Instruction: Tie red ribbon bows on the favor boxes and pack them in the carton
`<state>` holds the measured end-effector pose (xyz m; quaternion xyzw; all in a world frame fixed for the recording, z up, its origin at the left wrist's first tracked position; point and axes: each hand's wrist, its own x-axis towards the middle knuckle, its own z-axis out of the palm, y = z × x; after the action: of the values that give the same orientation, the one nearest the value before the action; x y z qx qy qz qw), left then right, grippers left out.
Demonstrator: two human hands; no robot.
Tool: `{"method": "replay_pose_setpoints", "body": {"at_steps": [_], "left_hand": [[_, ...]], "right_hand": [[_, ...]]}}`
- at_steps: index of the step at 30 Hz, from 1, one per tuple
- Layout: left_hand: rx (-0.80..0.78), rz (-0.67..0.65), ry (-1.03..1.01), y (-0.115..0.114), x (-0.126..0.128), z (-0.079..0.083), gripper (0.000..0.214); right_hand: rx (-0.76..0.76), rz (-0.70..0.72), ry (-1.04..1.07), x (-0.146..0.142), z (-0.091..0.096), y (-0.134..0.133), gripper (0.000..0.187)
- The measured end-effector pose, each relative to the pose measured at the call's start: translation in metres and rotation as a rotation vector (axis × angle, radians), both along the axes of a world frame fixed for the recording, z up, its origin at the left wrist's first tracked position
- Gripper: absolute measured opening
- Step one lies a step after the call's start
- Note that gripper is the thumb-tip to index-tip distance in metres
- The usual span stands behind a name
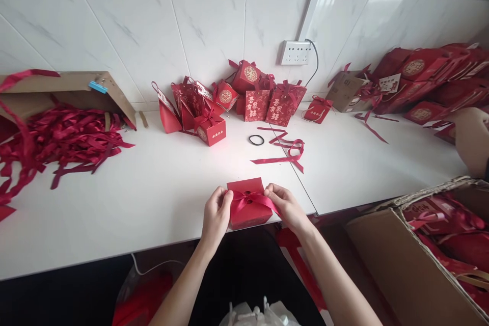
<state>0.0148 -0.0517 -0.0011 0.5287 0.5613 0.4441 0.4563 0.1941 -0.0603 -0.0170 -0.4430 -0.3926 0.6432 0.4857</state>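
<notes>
A small red gift box [246,212] stands at the near edge of the white table [153,198]. A red ribbon [250,198] crosses its front with a bow in the middle. My left hand [216,214] pinches the ribbon's left end at the box's left side. My right hand [286,205] pinches the right end at the box's right side. Both hands have closed fingers.
Several finished red boxes [237,102] stand by the wall. Loose ribbons [284,150] and a black hair tie [256,139] lie behind the box. A ribbon heap [61,137] spills from a cardboard box at left. A carton [439,244] sits right. Another person's hand [471,140] shows at far right.
</notes>
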Motion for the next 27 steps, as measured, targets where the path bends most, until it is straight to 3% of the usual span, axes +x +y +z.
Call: {"method": "replay_pose_setpoints", "body": {"at_steps": [5,12,16,19,21,27], "left_hand": [[-0.019,-0.085,0.099,0.005,-0.011,0.012,0.039],[-0.007,-0.085,0.121,0.006,-0.018,0.001,0.034],[0.203,-0.019,0.242,0.011,-0.025,0.009,0.016],[0.367,-0.248,0.393,0.015,-0.025,0.025,0.015],[0.372,-0.410,0.463,0.017,-0.021,0.032,0.014],[0.312,-0.547,0.438,0.024,-0.015,0.028,0.017]], "right_hand": [[0.086,0.041,-0.156,0.008,0.011,-0.005,0.047],[0.023,0.096,-0.349,0.010,0.021,-0.010,0.045],[0.044,0.092,-0.514,0.021,0.026,-0.019,0.044],[0.051,0.086,-0.620,0.022,0.032,-0.027,0.044],[0.059,0.090,-0.634,0.018,0.034,-0.031,0.043],[0.072,0.038,-0.579,0.004,0.030,-0.033,0.037]]}}
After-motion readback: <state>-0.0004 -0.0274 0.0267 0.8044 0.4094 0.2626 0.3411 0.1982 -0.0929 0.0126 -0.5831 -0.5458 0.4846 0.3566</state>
